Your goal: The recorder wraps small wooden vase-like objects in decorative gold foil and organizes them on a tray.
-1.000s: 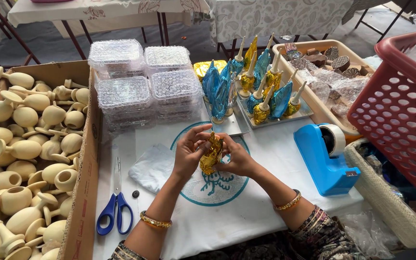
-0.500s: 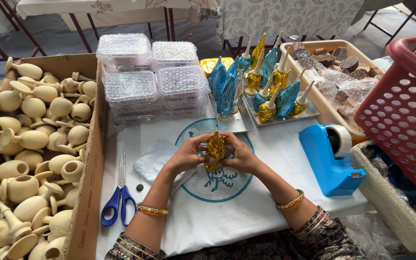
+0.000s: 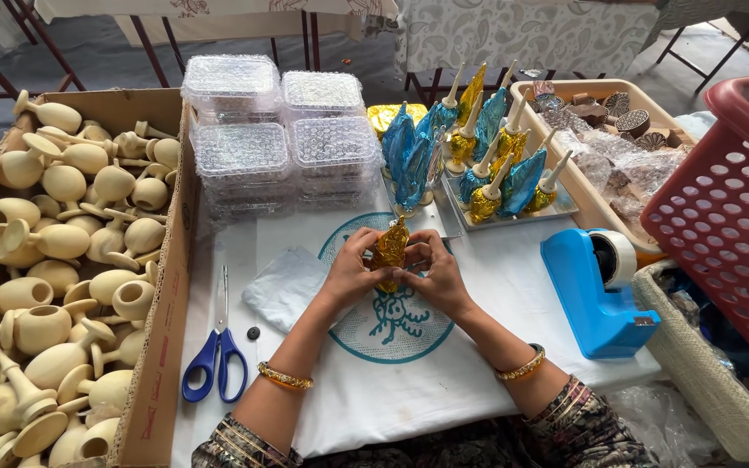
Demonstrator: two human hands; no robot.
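Gripping a gold foil-wrapped piece (image 3: 389, 251) w/ both hands, I had it upright between them, over the teal round print on the white cloth (image 3: 409, 381). My left hand (image 3: 350, 273) was clasped on its left side, fingers curled round the foil; my right hand (image 3: 433, 273) was clasped on the right side, thumb near the top. Pointed foil tip stuck up above my fingertips.

Just left of my left hand lay a folded white wrap sheet (image 3: 286, 286), and further left blue-handled scissors (image 3: 215, 351) w/ a small dark button-like bit (image 3: 254, 333) beside them. Beyond that, a cardboard box (image 3: 162, 347) full of plain wooden handled pieces (image 3: 62, 251).

Ahead of my hands: stacks of clear plastic lidded containers (image 3: 279, 130), and ahead-right a tray (image 3: 513, 217) of finished blue and gold foil-wrapped pieces (image 3: 478, 147), handles up. Right of my right hand stood a blue tape dispenser (image 3: 591, 290); far right, a red plastic basket (image 3: 730, 217). Gold bangles (image 3: 285, 377) on both wrists.
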